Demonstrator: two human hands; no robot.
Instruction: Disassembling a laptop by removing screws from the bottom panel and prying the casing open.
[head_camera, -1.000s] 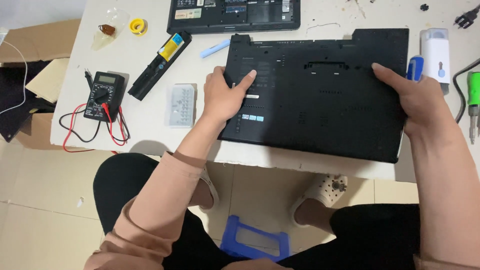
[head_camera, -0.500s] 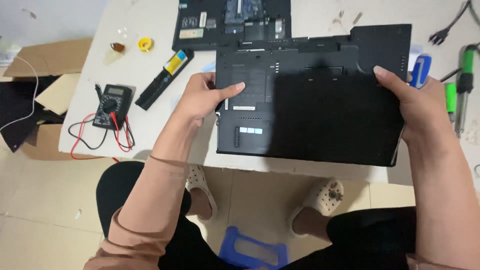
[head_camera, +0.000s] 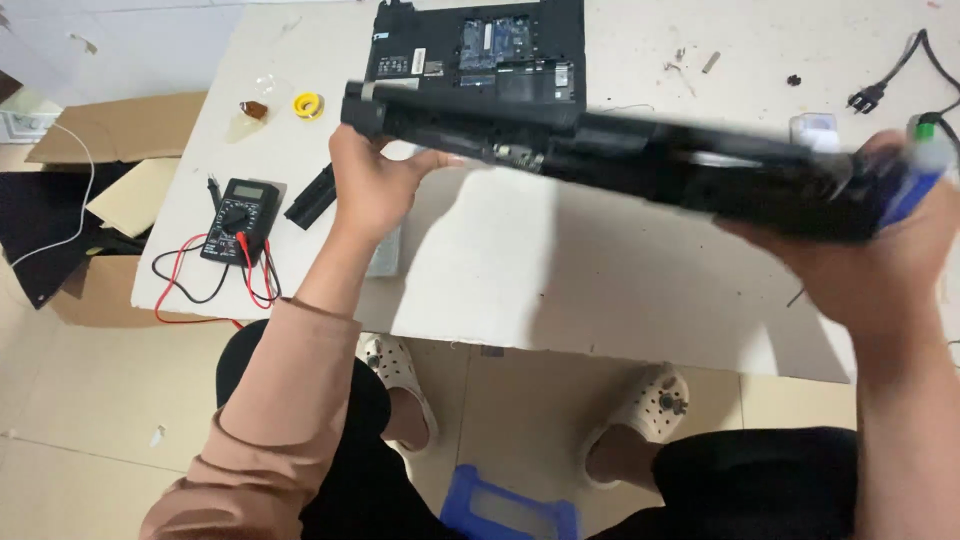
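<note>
We are holding a black laptop (head_camera: 640, 165) w/ both hands, lifted above the white table (head_camera: 560, 270) and turned edge-on to us, so we are seeing mostly its thin side. It is blurred, esp. on the right end, so small details there we cannot tell.

Our left hand (head_camera: 375, 185) is gripping the laptop's left end: fingers are closed under and around the edge, thumb pointing to the right along the lower side. Our right hand (head_camera: 880, 270) is holding the right end from below, fingers wrapped on the edge; how tight, we cannot tell bc of blur.

Behind the laptop, at the far side of the table, an opened laptop base (head_camera: 475, 50) is lying w/ its circuit board showing. Left of our left hand, a black multimeter (head_camera: 238, 208) w/ red and black leads is resting near the table's front-left corner, and a long black battery pack (head_camera: 310, 195) is lying just beside it. Further back, a small yellow roll (head_camera: 308, 104) is sitting. At the far right, a black power plug (head_camera: 868, 97) is lying.

Under the table we are seeing our feet in light clogs (head_camera: 640, 405) and a blue stool (head_camera: 510, 505). A cardboard box (head_camera: 100, 180) is standing left of the table.
</note>
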